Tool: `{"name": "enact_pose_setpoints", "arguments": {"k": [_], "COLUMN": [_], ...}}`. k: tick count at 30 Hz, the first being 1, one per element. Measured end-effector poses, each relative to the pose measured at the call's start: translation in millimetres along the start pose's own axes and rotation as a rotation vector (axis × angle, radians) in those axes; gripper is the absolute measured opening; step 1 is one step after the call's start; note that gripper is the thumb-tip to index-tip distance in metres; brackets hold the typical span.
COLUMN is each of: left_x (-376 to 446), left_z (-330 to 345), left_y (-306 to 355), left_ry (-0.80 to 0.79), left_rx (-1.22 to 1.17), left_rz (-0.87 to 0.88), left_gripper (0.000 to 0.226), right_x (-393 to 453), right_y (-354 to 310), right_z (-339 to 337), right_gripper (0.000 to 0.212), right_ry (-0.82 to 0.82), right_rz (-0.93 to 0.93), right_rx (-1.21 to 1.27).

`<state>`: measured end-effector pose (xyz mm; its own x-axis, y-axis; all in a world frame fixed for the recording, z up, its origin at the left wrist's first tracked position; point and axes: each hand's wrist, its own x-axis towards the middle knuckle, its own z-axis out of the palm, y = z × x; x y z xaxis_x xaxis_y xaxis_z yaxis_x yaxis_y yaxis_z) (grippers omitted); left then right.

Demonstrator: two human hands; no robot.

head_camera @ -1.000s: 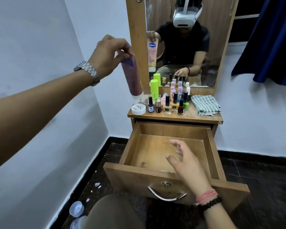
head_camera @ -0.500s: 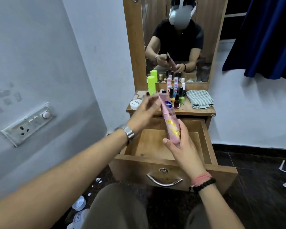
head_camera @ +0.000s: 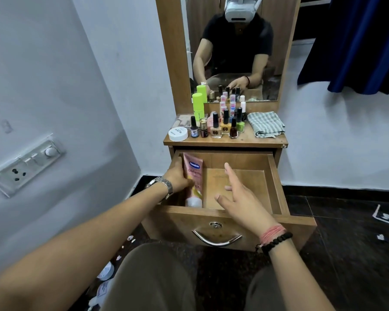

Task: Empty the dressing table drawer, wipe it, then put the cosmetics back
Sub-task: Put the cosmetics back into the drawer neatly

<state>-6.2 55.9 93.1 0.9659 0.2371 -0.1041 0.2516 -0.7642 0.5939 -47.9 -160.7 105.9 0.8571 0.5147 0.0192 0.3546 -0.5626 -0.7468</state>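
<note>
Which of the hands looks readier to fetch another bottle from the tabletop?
Probably the right hand: it hovers open and holds nothing above the open wooden drawer, while the left hand grips the pink lotion tube at the drawer's left side.

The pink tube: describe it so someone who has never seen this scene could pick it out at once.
Below the mirror, the wooden drawer stands pulled open. The pink tube lies along its left wall, white cap nearest the camera, with the left hand on it. It is the only item inside; the other cosmetics stand on the tabletop.
</note>
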Motion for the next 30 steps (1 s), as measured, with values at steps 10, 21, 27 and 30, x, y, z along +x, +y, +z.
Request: {"name": "enact_pose_setpoints", "arguments": {"k": [10, 21, 27, 30], "left_x": [-14, -4, -7, 7], "left_z": [5, 6, -12, -45], "left_y": [3, -2, 21, 35], "left_ry": [-0.425, -0.396, -0.063, 0.201], "left_rx": [0.759, 0.873, 0.771, 0.515], "left_rz": [0.373, 0.365, 0.497, 0.567], "left_gripper": [0.047, 0.053, 0.028, 0.019], "right_x": [0, -5, -3, -1], "right_y": [1, -4, 0, 0], "right_z": [0, -2, -1, 0], "right_gripper": [0.074, 0.071, 0.07, 0.071], "right_ry": [-0.007, -0.014, -0.011, -0.036], "right_rz": [0.006, 0.003, 0.018, 0.015], "right_rx": [-0.057, -0.094, -0.086, -0.091]}}
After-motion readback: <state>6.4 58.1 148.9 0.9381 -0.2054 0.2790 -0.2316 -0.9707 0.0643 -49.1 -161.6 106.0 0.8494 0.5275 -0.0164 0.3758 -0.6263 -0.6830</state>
